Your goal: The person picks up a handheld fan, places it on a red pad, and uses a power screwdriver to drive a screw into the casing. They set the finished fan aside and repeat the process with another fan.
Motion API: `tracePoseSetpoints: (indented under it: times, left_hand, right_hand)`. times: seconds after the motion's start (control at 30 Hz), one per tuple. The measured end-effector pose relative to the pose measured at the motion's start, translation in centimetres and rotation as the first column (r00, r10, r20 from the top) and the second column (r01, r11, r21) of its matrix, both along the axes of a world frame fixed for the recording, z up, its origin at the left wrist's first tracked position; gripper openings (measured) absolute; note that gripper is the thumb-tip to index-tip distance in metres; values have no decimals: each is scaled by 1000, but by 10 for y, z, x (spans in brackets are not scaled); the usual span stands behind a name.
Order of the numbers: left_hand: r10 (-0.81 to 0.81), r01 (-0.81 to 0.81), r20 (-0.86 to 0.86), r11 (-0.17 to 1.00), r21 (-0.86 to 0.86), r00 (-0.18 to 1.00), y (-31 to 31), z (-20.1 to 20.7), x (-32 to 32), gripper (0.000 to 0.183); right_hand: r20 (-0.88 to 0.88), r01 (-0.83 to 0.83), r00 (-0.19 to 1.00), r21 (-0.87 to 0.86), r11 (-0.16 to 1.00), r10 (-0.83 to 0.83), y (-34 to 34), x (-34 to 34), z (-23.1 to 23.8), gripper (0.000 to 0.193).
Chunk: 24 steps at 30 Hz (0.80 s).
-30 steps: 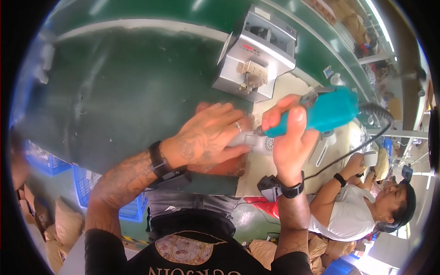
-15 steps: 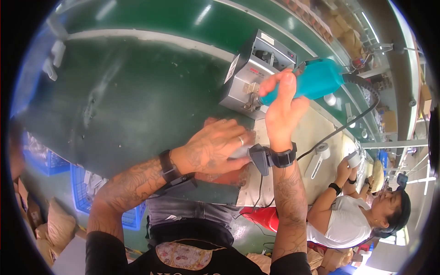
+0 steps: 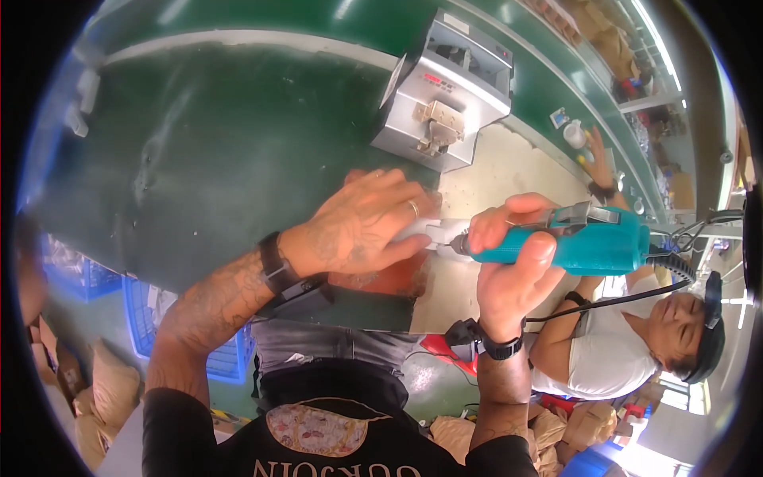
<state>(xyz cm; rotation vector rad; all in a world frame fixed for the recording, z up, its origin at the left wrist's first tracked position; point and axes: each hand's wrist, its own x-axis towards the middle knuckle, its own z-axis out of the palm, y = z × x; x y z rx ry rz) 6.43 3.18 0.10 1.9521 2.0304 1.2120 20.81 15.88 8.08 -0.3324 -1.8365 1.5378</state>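
Observation:
My right hand [image 3: 513, 282] is wrapped round a teal electric screwdriver [image 3: 600, 248], held nearly level with its tip pointing left. The tip is at the right end of a white plastic part [image 3: 433, 232]; whether it touches is too small to tell. My left hand [image 3: 358, 222] is closed over that part and presses it down on a reddish-brown pad [image 3: 389, 280]. Most of the part is hidden under my fingers. Beyond my hands stands a grey box-shaped machine, seemingly a screw feeder [image 3: 409, 119], with a metal outlet on its front.
A green mat [image 3: 214, 175] covers the bench left of a pale board [image 3: 493, 171]. A black cable [image 3: 604, 306] runs from the right. A co-worker [image 3: 612, 350] in a white shirt sits at the right, one arm reaching over the bench. Blue crates [image 3: 230, 362] stand below left.
My right hand has brought the screwdriver from the feeder's outlet back toward me, to the white part. My left hand stays on the part. The co-worker's arm has reached out across the bench.

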Motion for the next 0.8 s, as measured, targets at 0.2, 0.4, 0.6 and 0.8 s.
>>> tracePoseSetpoints:
  times: [0.2, 0.4, 0.6, 0.8]
  left_hand:
    - [5, -5, 3, 1000, -20, 1000, -1, 1, 3, 41]
    - [-15, 17, 38, 997, -75, 999, -2, 6, 3, 37]
    - [7, -6, 13, 998, -66, 1000, 3, 3, 2, 36]
    - [-3, 3, -5, 1000, -10, 1000, -1, 4, 2, 36]
  right_hand:
    - [-44, -23, 999, -20, 1000, 22, -2, 4, -10, 65]
    - [-74, -68, 995, -57, 996, 64, 0, 4, -20, 51]
    - [-113, -101, 989, -74, 992, 93, -2, 0, -25, 44]
    - [-133, -80, 988, -34, 996, 75, -9, 4, -27, 40]
